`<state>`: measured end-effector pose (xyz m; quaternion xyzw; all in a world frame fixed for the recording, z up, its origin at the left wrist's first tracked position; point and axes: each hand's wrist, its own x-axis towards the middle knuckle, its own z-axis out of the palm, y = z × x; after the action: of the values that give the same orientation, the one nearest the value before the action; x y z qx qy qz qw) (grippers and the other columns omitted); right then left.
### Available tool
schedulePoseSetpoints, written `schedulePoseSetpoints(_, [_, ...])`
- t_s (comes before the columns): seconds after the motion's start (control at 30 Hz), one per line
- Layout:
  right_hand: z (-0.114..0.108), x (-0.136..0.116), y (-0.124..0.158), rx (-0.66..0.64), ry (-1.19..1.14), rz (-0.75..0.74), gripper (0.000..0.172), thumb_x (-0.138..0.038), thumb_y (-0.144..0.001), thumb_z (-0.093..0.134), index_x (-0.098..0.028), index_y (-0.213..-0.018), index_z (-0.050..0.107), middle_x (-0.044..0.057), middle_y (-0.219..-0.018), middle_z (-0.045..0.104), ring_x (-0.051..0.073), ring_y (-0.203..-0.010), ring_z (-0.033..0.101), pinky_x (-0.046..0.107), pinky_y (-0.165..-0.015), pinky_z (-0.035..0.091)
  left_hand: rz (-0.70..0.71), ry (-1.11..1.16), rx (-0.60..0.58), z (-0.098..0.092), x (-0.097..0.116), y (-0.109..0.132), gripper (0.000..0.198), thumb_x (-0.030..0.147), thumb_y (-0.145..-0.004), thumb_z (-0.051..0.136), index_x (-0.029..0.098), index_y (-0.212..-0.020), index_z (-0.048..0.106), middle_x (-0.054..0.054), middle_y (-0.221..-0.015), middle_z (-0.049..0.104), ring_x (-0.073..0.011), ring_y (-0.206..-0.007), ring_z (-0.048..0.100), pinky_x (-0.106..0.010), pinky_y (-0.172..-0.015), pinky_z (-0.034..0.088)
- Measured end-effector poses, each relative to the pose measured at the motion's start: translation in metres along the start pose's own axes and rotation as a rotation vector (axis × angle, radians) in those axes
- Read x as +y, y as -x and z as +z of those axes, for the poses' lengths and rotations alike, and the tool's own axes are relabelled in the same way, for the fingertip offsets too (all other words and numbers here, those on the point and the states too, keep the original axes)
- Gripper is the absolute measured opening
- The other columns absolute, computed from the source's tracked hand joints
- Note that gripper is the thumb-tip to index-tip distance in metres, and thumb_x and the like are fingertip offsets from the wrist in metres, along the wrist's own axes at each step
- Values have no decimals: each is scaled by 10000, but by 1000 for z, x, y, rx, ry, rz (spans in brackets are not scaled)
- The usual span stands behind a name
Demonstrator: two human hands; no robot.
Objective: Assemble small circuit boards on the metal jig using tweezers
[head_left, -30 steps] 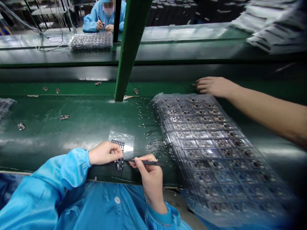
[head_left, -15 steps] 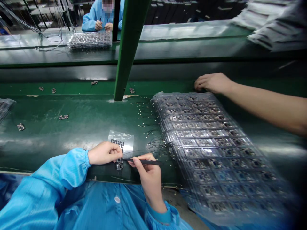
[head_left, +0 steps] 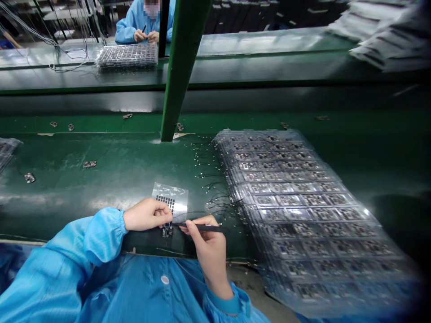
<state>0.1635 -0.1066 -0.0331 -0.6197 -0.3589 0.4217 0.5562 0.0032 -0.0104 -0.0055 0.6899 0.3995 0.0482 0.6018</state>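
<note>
Left hand (head_left: 148,216) pinched a board (head_left: 167,230) near the front edge of the worktop (head_left: 124,179). Right hand (head_left: 211,244) gripped a black tool (head_left: 209,228), tip by the board.

Black tool (head_left: 212,228), black-gridded sheet (head_left: 172,197)

Circuit board (head_left: 167,231), lower centre: upper end hidden by left grip (head_left: 147,215). Tray stack (head_left: 316,224), lower right: blurred. Plastic tray (head_left: 7,150), left edge: cut off.

Green bench (head_left: 124,177), stacked plastic trays (head_left: 296,199), clear sheet (head_left: 181,197), small loose circuit boards (head_left: 90,164)
</note>
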Motion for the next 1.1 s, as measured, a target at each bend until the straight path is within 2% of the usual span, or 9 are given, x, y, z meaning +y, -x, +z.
schedulePoseSetpoints(0.17, [-1, 2, 1, -3, 24, -2, 236, -385, -754, 690, -192, -707, 563, 1, -641, 625, 195, -624, 672, 288, -568, 530, -6, 40, -20, -1, -2, -1, 181, 298, -772, 617, 119, -776, 636, 10, -600, 607, -92, -557, 557, -182, -550, 432])
schedulePoseSetpoints(0.5, [0, 4, 2, 6, 53, -35, 231, -380, -769, 673, -196, -709, 546, -15, -643, 576, 177, -619, 650, 271, -564, 518, 28, 27, 33, 3, -7, -2, 152, 266, -759, 610, 120, -748, 650, 13, -604, 601, -81, -549, 523, -174, -537, 415])
schedulePoseSetpoints(0.87, [0, 0, 2, 50, 25, -51, 231, -377, -769, 670, -200, -696, 541, -11, -617, 598, 166, -562, 642, 276, -552, 538, 62, 15, 103, 4, -6, 0, 122, 230, -761, 588, 123, -733, 639, 21, -591, 575, -80, -550, 511, -169, -530, 406])
schedulePoseSetpoints(1.0, [-3, 5, 3, 45, -24, -26, 230, -406, -792, 647, -199, -744, 558, -1, -643, 629, 167, -557, 644, 284, -554, 546, 66, 35, 135, 1, -6, -1, 120, 227, -764, 584, 121, -734, 633, 16, -598, 590, -86, -558, 543, -175, -547, 424])
schedulePoseSetpoints(1.1, [-3, 6, 5, 4, -51, 22, 261, -438, -880, 517, -192, -926, 592, 38, -733, 694, 180, -612, 667, 307, -589, 557, 54, 51, 115, 1, -5, 0, 144, 258, -768, 594, 121, -751, 638, 13, -598, 601, -95, -564, 564, -182, -554, 433])
